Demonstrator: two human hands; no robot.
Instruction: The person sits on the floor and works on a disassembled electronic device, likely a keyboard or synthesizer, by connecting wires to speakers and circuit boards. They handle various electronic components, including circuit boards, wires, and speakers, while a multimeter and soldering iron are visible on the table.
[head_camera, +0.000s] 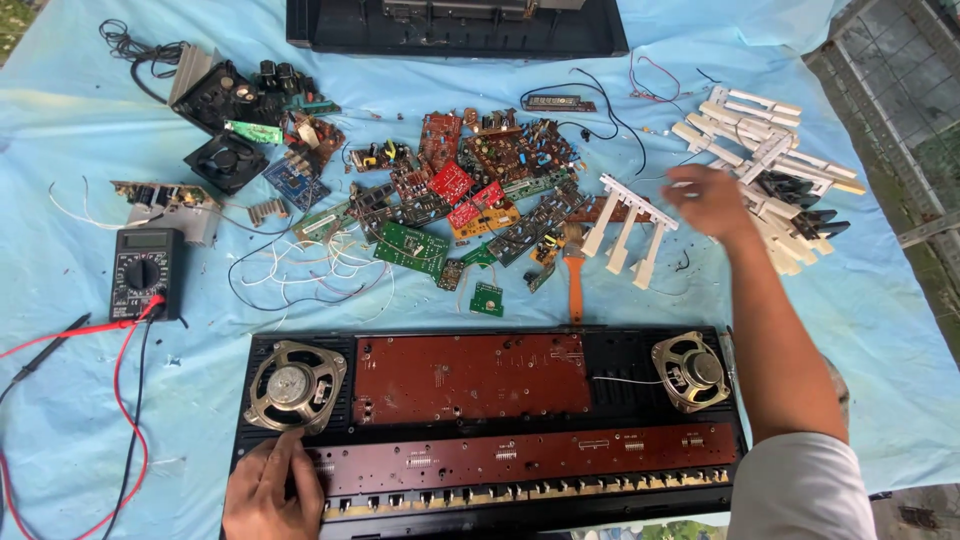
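Your left hand (268, 490) lies flat, fingers spread and holding nothing, on the near left corner of the opened keyboard chassis (490, 425), just below the left speaker (294, 386). Your right hand (708, 200) is stretched out over the far right of the surface (60, 130), blurred; whether it grips anything I cannot tell. It hovers between the white key strip (628, 222) and the heap of loose white and black keys (770, 170).

The chassis sits at the near edge of the surface, two brown circuit boards (470, 376) inside, with a right speaker (690, 370) at its right end. A pile of small circuit boards (460, 190) fills the middle. A multimeter (146, 272) with red and black leads lies at the left edge.
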